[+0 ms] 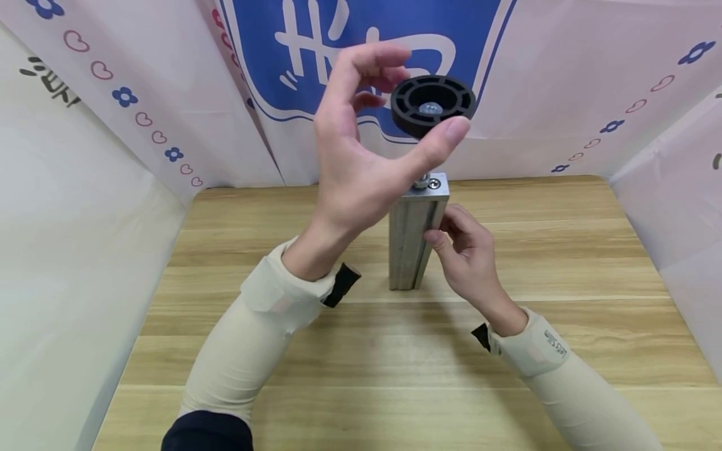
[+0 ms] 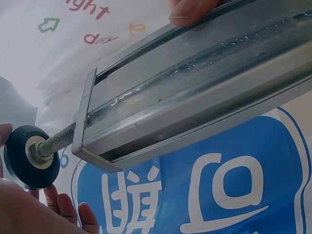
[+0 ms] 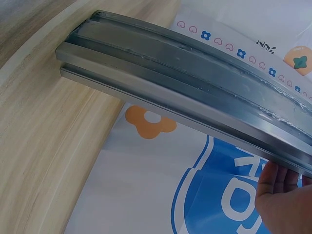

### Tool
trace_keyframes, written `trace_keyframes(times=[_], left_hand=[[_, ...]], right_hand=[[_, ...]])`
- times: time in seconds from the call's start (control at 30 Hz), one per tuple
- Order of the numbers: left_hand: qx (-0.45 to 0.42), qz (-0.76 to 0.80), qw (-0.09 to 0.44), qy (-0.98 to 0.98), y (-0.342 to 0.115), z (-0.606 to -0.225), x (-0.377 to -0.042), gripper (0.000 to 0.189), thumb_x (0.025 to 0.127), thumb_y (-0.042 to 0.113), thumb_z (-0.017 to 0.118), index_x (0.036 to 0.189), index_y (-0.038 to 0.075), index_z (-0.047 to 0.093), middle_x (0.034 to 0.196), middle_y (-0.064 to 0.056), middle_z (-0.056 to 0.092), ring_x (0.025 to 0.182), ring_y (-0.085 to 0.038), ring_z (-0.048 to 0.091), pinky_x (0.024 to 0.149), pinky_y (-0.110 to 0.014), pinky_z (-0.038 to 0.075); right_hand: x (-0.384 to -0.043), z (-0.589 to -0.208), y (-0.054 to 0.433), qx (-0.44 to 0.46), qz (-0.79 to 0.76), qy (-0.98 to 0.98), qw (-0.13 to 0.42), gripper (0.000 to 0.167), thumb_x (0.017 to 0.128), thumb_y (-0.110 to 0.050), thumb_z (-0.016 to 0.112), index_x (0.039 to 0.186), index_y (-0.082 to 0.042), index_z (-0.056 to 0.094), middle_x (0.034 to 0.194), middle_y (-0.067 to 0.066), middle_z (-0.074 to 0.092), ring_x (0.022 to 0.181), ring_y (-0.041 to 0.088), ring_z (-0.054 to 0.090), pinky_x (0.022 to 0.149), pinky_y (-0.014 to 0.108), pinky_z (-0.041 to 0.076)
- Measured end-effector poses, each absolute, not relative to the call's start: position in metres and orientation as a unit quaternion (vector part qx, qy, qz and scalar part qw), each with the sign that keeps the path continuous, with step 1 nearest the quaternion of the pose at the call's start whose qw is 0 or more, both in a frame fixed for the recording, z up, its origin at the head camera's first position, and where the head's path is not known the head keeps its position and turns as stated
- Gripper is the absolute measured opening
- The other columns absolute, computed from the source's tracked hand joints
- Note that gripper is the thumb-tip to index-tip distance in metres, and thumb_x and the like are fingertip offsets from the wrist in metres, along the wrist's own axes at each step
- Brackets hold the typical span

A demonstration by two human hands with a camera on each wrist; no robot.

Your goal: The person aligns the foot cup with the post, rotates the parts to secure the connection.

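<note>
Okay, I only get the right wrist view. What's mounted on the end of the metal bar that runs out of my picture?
Observer: A black foot on a threaded rod.
Operator: And where's the left hand?
Observer: At the foot, as the head view shows: the left hand is right there, though I can't tell whether its grip is firm.
Operator: Anything else on that end?
Observer: Yes, a screw in the end of the bar, beside the rod.
</note>
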State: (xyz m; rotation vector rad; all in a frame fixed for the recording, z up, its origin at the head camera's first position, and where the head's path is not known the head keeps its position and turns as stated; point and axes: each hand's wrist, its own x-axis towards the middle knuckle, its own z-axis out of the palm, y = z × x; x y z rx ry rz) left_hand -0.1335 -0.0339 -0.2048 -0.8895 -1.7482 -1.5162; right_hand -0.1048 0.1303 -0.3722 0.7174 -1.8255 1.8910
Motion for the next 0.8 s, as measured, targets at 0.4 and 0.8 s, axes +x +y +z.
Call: trace_keyframes(times=[0.4,0.8], left_hand=[[-0.376,-0.602,0.326,-0.624,-0.0367,-0.2098,-0.1382,0.053,0.081,0.016,0.074,0.121,-0.013,0.054,0.118,-0.029,0.07,0.107,-0.017,0.064,0.092,-0.028,0.045],[-0.388,-0.625,0.302,-0.607,-0.0366,-0.2109,-0.1399,0.044,0.088,0.016,0.061,0.12,-0.015,0.053,0.122,-0.032,0.072,0.114,-0.026,0.073,0.094,-0.03,0.047]], right_hand=[[-0.1054,-0.371,0.1297,0.255,0.681,-0.654,0.207,0.063,0.097,-0.037,0.07,0.12,0.021,0.062,0.109,-0.008,0.069,0.093,0.009,0.062,0.082,0.021,0.054],[-0.1042,-0.3714,0.129,0.246,0.677,-0.663,0.206,0.066,0.096,-0.04,0.068,0.123,0.019,0.063,0.11,-0.009,0.07,0.094,0.01,0.062,0.083,0.021,0.055]])
